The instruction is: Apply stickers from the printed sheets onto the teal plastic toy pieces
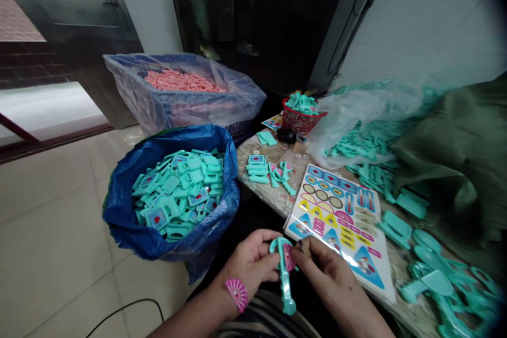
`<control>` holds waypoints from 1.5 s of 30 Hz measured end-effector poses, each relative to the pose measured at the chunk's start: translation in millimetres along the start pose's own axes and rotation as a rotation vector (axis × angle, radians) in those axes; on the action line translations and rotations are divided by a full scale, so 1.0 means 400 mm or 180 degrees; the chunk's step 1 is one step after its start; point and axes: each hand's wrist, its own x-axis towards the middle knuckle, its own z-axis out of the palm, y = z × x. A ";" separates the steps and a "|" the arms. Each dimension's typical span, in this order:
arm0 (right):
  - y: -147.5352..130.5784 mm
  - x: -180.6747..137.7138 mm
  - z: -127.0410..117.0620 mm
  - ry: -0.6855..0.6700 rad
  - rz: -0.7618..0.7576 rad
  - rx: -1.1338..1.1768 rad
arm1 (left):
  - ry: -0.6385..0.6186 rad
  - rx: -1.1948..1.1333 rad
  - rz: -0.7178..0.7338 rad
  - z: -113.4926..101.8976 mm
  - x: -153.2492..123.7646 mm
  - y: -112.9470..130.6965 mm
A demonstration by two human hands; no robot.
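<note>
My left hand (259, 261) grips a turquoise plastic toy piece (285, 288) with a long handle and a curved head. A pink fan-patterned sticker (289, 257) lies against the head of this piece. At the sticker's right edge, the fingers of my right hand (322, 264) are pinched together; the fingertips are partly hidden. A second pink half-round sticker (236, 294) is stuck on my left wrist. Just beyond my right hand, a sheet of colourful stickers (336, 216) rests on the worn table (265, 198), with several blank spots where backing shows.
A blue bag (119, 211) full of turquoise pieces stands at left. Behind it is a plastic-lined bin (182, 103) of pink pieces. The table bears a red basket (299, 119), small stacks of pieces (257, 168), a clear plastic bag (356, 116) and loose turquoise parts (433, 280).
</note>
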 end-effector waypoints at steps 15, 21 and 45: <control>0.014 0.003 0.004 0.0180 -0.0123 -0.0198 | 0.0226 0.0125 -0.0192 0.010 0.000 -0.003; 0.010 0.010 0.008 0.0190 -0.0090 -0.0324 | 0.0271 0.0093 -0.0194 0.012 -0.002 -0.004; 0.015 0.008 0.016 0.0345 -0.0160 -0.0586 | 0.0226 0.0304 0.0090 0.009 -0.001 -0.019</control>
